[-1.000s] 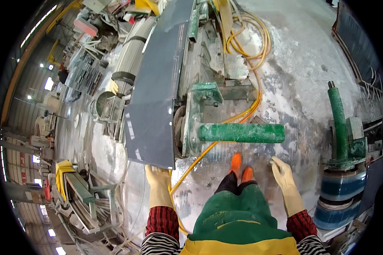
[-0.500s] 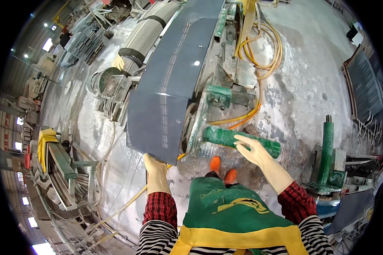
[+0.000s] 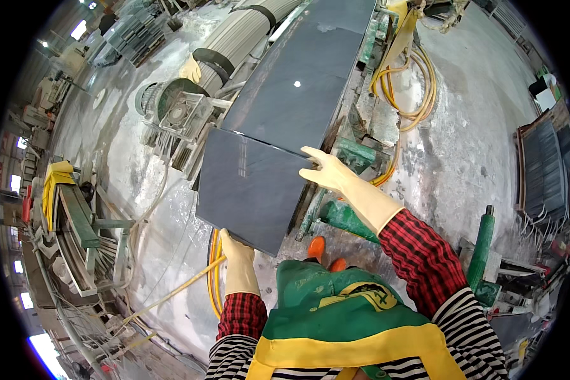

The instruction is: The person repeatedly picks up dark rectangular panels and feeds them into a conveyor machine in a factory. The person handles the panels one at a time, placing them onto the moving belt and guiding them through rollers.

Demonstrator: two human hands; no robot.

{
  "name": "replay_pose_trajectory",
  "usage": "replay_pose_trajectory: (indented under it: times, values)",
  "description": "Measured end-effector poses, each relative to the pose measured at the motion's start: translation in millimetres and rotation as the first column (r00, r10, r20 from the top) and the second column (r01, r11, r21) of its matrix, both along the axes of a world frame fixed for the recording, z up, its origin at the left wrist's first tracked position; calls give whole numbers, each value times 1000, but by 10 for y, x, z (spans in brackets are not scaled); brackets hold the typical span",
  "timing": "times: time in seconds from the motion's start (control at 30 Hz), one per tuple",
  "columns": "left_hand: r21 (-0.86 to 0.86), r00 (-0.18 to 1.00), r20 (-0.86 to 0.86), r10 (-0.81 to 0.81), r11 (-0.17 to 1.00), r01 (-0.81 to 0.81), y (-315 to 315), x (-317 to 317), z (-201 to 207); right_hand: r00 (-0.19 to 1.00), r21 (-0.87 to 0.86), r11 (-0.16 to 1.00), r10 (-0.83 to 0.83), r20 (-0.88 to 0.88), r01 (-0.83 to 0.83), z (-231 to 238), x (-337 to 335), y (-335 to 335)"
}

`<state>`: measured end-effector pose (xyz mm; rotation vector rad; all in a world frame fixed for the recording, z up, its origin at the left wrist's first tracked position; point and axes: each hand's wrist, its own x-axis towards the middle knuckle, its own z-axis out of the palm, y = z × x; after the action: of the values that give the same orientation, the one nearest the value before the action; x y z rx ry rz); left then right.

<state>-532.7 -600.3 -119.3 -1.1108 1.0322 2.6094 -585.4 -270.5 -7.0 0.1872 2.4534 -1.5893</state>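
In front of me a dark grey polished slab (image 3: 250, 187) lies at the near end of a long conveyor. A second dark slab (image 3: 304, 76) stretches away behind it, with a thin slanting seam between the two. My left hand (image 3: 239, 266), in a cream rubber glove, grips the near slab's front edge; its fingers are partly hidden under the edge. At the slab's right edge, by the seam, my gloved right hand (image 3: 335, 177) is open, thumb and fingers apart. Its fingertips reach the edge, though firm contact cannot be judged.
A green roller (image 3: 348, 218) lies below my right forearm. Left of the slabs stands a motor unit (image 3: 177, 111) with a ribbed roll. Yellow hoses (image 3: 427, 95) coil on the wet floor at right. A green post (image 3: 481, 247) rises at far right, a metal rack (image 3: 82, 215) at left.
My right hand has moved up and left from above the green roller to the slab's edge. The near slab has turned slightly, and its seam with the far one shows more clearly.
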Motion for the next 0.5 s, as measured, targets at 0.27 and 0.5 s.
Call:
replay_pose_trajectory:
  times: [0.27, 0.5]
  values:
    - [-58, 991, 91, 100, 994, -95, -55, -35, -146, 978, -124, 990, -41, 203, 67, -13, -145, -145]
    - [-385, 974, 169, 151, 920, -76, -273, -233, 27, 980, -89, 995, -26, 198, 44, 61, 147, -258]
